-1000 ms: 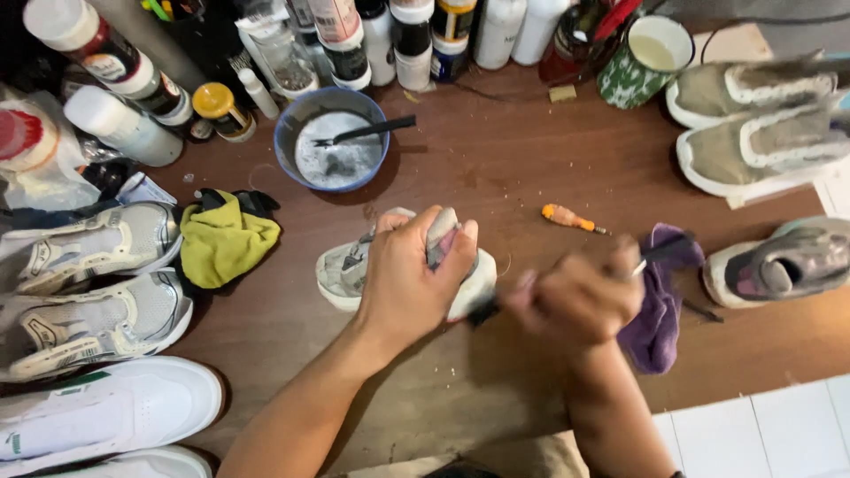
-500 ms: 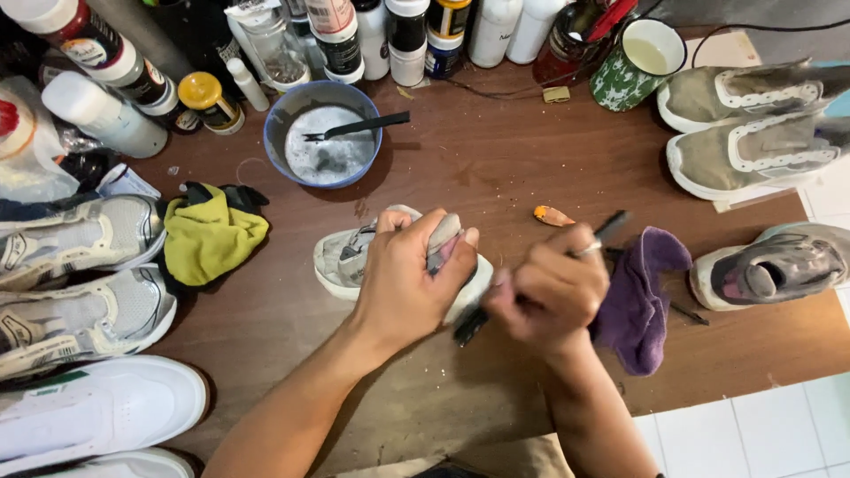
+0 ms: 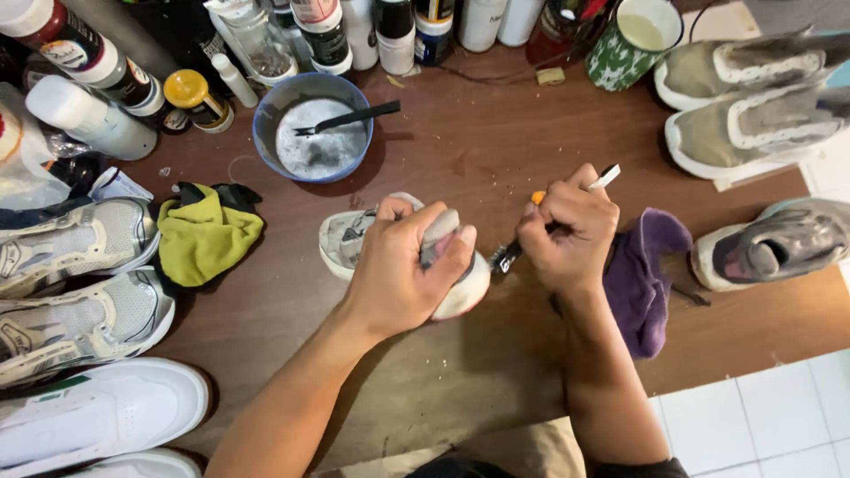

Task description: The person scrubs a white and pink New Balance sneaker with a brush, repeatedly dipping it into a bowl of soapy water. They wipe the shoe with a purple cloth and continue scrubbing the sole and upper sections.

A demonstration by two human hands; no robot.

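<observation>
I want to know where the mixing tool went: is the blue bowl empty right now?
No, the blue bowl holds whitish foam and a dark brush lying across it.

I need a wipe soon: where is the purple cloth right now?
In the head view, the purple cloth lies on the wooden table just right of the right hand, between it and the grey shoe.
</observation>
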